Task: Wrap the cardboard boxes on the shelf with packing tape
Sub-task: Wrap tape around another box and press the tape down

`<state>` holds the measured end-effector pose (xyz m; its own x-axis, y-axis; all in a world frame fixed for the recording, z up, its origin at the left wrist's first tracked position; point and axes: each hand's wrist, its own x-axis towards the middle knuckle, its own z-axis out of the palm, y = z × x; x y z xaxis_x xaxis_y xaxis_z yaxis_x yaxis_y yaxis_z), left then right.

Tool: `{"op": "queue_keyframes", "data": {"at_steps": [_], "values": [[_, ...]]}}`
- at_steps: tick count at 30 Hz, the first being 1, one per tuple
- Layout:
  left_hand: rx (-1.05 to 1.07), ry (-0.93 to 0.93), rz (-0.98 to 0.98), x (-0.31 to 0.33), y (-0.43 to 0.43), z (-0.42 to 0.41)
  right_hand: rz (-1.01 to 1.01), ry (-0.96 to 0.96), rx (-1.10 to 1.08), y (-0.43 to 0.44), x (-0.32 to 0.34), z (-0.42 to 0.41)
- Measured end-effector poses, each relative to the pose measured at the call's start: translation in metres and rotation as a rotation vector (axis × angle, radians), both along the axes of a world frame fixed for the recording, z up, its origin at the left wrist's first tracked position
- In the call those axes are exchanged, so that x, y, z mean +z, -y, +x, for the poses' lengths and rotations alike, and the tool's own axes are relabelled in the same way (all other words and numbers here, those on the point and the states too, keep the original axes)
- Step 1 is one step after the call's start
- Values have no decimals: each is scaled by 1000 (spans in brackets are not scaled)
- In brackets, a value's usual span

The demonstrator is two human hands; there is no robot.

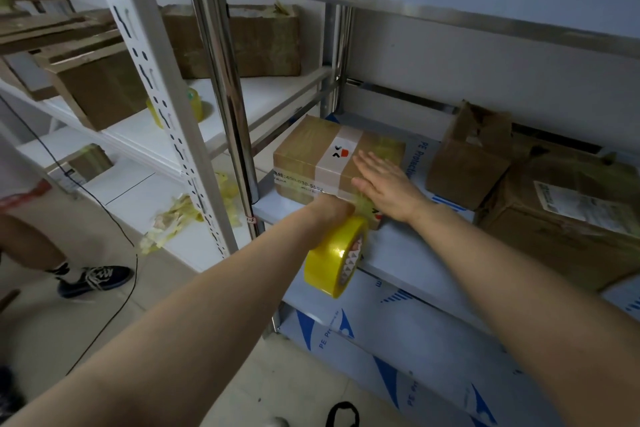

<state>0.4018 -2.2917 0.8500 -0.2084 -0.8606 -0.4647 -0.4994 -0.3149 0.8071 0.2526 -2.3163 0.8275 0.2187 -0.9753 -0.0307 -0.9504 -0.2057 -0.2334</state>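
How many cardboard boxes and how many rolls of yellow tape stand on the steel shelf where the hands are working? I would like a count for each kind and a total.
Cardboard boxes: 3 (taped box under the right hand, small open box, large box with label)
Yellow tape rolls: 1 (tape roll, held by the left hand)
Total: 4
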Motion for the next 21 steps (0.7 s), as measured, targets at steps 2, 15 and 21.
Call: {"op": "queue_keyframes", "data": {"at_steps": [2, 15, 21], "values": [[4, -17, -14, 4, 1, 2, -41, -10, -22, -2, -2, 4], [37, -78, 28, 13, -2, 10, 97, -25, 38, -3, 3, -6], [47, -71, 4, 12, 3, 13, 126, -31, 54, 0, 7, -8]]}}
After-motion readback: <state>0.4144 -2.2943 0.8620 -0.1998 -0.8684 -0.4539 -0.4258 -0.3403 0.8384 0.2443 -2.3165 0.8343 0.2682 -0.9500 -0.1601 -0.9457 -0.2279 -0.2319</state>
